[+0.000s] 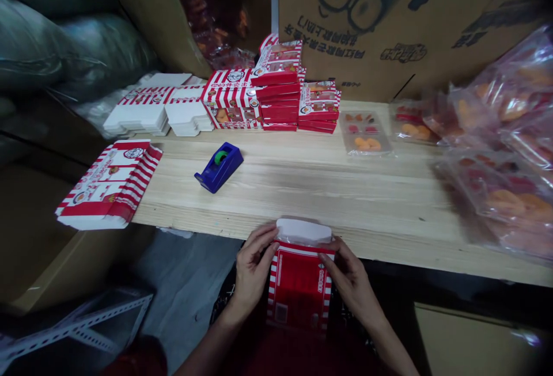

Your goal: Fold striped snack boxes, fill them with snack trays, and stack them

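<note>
Red striped carton (299,289), gripped by 2 hands (253,269) (352,278), at the wooden table's front edge (389,259)

On the bench (302,192), a tape dispenser (218,167) stands at nine o'clock, stacked cartons (276,91) at twelve, bagged food packs (496,163) at three, and a carton (298,289) at six, between the left hand (253,269) and right hand (352,278).

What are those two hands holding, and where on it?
A red-and-white carton, by its sides near the white end, in the left hand and right hand.
</note>
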`<state>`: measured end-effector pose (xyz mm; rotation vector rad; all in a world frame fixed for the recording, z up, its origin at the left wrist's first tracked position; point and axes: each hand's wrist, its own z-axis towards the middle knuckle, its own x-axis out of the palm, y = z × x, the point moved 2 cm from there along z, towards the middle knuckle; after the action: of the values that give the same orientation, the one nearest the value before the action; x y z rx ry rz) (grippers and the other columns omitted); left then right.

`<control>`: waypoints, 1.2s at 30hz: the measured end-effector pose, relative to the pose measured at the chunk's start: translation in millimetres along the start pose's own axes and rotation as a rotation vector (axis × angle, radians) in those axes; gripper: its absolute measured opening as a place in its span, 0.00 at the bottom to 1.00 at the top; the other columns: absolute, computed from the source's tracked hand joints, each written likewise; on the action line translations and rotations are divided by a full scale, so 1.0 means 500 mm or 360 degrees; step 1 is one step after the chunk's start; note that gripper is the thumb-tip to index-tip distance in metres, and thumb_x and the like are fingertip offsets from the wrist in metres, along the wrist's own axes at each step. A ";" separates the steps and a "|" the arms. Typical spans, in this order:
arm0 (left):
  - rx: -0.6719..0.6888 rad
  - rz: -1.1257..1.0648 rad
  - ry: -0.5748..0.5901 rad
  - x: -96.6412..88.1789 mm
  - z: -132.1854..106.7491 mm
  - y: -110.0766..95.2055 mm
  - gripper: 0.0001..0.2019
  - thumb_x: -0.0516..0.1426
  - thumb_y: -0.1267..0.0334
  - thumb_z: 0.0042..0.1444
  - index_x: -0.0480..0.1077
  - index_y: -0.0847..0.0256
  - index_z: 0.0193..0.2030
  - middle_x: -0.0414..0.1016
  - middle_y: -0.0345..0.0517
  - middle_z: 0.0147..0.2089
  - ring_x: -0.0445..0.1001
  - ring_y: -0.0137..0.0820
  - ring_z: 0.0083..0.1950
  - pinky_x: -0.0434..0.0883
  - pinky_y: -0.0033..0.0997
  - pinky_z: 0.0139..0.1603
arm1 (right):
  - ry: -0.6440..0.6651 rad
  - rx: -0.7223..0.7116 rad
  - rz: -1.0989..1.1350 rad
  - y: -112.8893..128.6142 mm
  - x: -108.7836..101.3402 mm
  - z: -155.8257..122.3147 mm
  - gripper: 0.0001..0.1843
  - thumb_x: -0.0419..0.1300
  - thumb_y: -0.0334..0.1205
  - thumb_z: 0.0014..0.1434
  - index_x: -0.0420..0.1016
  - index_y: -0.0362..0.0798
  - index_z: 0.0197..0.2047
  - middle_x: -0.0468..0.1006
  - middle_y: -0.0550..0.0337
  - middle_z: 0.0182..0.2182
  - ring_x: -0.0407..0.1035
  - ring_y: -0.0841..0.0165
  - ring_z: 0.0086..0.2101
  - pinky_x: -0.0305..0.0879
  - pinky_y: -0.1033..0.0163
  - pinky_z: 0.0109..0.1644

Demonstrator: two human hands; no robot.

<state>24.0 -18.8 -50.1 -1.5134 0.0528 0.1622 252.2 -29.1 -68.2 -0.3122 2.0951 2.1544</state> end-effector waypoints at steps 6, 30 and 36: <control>0.0112 0.0169 0.0093 0.011 0.016 -0.005 0.11 0.55 0.61 0.70 0.80 0.54 0.45 0.67 0.51 0.67 0.67 0.43 0.69 0.65 0.51 0.69 | -0.0080 -0.0050 0.0019 0.012 0.013 -0.007 0.11 0.61 0.45 0.69 0.77 0.58 0.53 0.74 0.53 0.60 0.67 0.54 0.63 0.65 0.41 0.67; -0.0785 -0.0881 0.0158 0.036 0.043 -0.015 0.25 0.67 0.64 0.55 0.68 0.50 0.59 0.80 0.39 0.43 0.78 0.32 0.43 0.73 0.32 0.49 | -0.0501 0.0635 0.1179 0.036 0.024 0.016 0.15 0.76 0.43 0.50 0.76 0.54 0.35 0.79 0.65 0.35 0.76 0.67 0.36 0.74 0.61 0.44; -0.1178 -0.1043 0.0521 0.024 0.058 -0.016 0.14 0.67 0.69 0.51 0.83 0.63 0.46 0.86 0.51 0.44 0.83 0.38 0.44 0.75 0.34 0.52 | -0.0134 0.0864 0.1354 0.060 0.011 0.019 0.23 0.73 0.38 0.52 0.81 0.59 0.52 0.85 0.64 0.45 0.78 0.65 0.42 0.74 0.59 0.49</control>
<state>35.1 10.7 -42.1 -2.1955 -0.2693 -0.6609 239.3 -20.9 -40.3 0.8434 2.9625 1.6811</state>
